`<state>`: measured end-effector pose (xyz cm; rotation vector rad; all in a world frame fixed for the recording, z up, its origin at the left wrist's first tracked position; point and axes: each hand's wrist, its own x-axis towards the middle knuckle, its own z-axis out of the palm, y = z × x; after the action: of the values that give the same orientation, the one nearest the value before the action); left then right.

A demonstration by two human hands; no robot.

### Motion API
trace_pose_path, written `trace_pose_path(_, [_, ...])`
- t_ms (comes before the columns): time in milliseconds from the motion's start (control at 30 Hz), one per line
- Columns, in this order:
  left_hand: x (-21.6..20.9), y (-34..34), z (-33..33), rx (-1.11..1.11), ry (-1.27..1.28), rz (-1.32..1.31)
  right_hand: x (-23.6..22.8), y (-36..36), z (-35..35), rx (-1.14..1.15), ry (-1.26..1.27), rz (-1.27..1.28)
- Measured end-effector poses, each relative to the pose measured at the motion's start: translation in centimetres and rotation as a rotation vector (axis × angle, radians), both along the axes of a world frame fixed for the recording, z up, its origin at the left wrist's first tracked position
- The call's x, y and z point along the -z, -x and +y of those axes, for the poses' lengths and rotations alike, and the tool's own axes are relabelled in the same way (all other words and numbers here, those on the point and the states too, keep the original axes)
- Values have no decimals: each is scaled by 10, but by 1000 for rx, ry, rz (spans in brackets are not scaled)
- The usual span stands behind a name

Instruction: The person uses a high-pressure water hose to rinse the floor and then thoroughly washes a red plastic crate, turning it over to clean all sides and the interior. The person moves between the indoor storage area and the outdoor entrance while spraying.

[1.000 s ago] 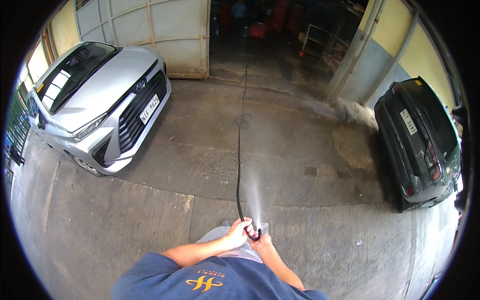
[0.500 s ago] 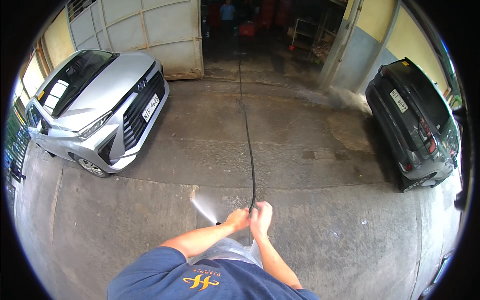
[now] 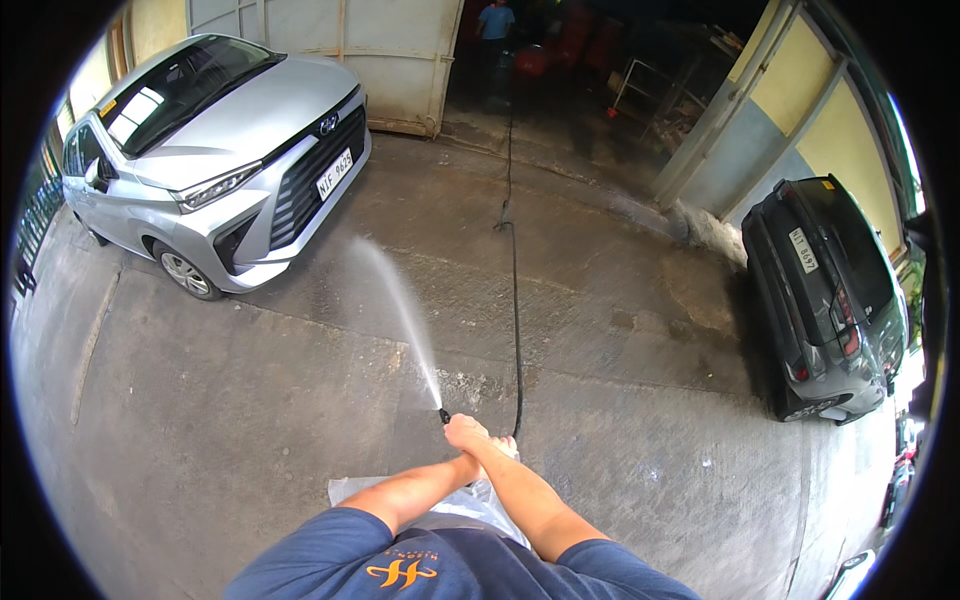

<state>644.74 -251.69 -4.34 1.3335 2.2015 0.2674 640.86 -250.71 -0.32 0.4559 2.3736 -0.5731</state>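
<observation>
My forearms cross in front of me, the right one lying over the left. My right hand is closed just behind a short black spray nozzle, which throws a white jet of water forward and slightly left, toward the ground by the silver car. Partly hidden under the right wrist, my left hand closes round the black hose where it reaches me. From there the hose runs away across the concrete to the dark doorway. A clear plastic apron hangs over my front.
A silver car stands at the left, its front toward the middle. At the right a dark grey car shows its rear. Beyond lie a metal gate, a metal rack and a person in blue in the doorway.
My right hand has crossed over the left to the nozzle, while the left has shifted right onto the hose. The jet now reaches farther forward. The view has turned slightly.
</observation>
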Motion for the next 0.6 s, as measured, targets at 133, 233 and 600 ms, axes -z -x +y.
trace_pose_path(133, [14, -36, -45, 162, -474, 46, 20, -23, -5, 246, 169, -63])
trace_pose_path(233, [35, -68, -72, 123, -775, -297, 34, -38, 14, 372, 33, 237])
trace_pose_path(600, [46, -79, -76, -955, -356, -1513, 17, -124, 61, 1625, 944, 575])
